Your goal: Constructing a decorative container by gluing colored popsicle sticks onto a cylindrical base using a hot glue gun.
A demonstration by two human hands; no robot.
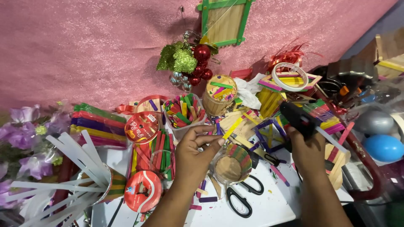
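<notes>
Nearest the camera, black scissors (pixel 242 196) lay on the white table (pixel 273 208) beside a stick-clad cup (pixel 232 164). Above them the left hand (pixel 194 153) pinched a yellow craft stick (pixel 232 128) between thumb and fingers (pixel 210 143), just over the cup. The right hand (pixel 309 151) had its fingers wrapped around a black glue gun (pixel 298 117). Farther off stood a tub of coloured sticks (pixel 184 111) and red baubles (pixel 201 63) against the pink wall (pixel 84 46).
</notes>
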